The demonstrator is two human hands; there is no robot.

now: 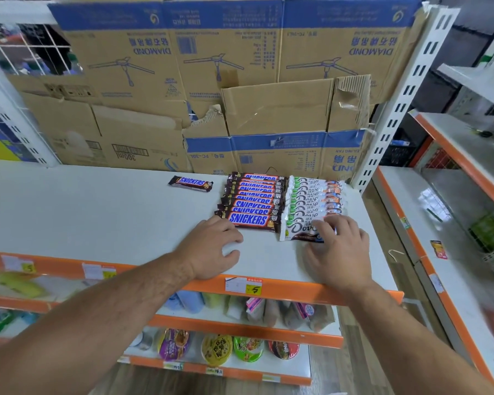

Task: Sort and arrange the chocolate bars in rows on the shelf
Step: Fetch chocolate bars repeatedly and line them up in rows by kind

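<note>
A: Where do the bars stand?

B: Two overlapping rows at the right end of the shelf (97, 218): the Snickers row (251, 201), with the Dove row (314, 201) just beside it. A stray Snickers bar (190, 183) lies apart, to the left.

A: Hands?

B: The left hand (211, 246) rests on the shelf by the front Snickers, fingers relaxed, holding nothing. The right hand (337, 252) lays spread fingers on the front Dove bar (300, 230), pressing, not gripping.

A: Risk?

B: Probably the overlap. The wrappers look slick, so a hard push could skew the Dove row or shove it into the Snickers. The stray may be forgotten.
</note>
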